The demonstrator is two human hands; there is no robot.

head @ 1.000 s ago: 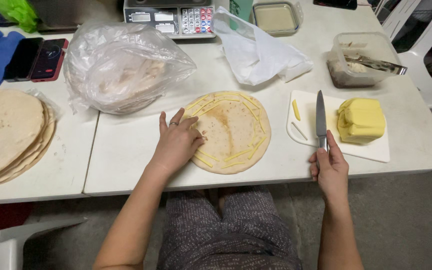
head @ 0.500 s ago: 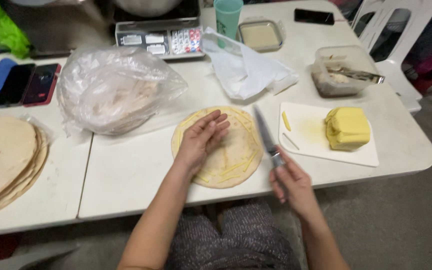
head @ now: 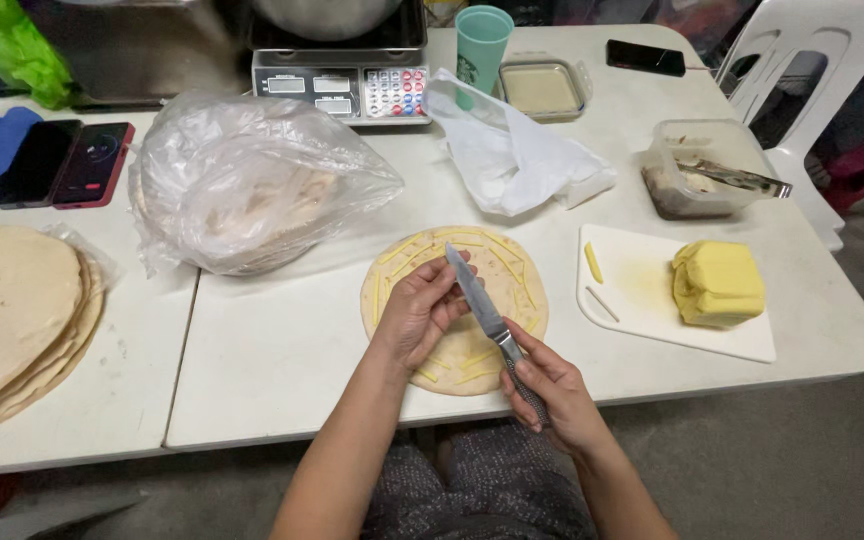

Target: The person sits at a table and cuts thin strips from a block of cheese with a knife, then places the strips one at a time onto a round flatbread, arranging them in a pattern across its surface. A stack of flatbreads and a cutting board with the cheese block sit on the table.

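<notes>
A round flatbread (head: 497, 275) lies flat on the white table, ringed with thin yellow cheese strips. My right hand (head: 552, 390) grips the handle of a small knife (head: 477, 292), whose blade slants up and left over the flatbread. My left hand (head: 420, 312) hovers above the flatbread's left half, fingers bent, fingertips touching the blade's side. To the right, a white cutting board (head: 642, 300) carries a yellow block of cheese (head: 717, 282) and two loose cheese strips.
A clear bag of flatbreads (head: 242, 185) sits at the left of centre, a stack of flatbreads (head: 7, 320) at far left. Behind stand a scale (head: 342, 85), a green cup (head: 482, 40), a crumpled white bag (head: 512, 155), containers (head: 697, 165), phones (head: 62, 160). White chair (head: 812, 70) at the right.
My right hand has carried the knife from the cutting board leftward over the flatbread. My left hand has lifted off the flatbread and now touches the blade.
</notes>
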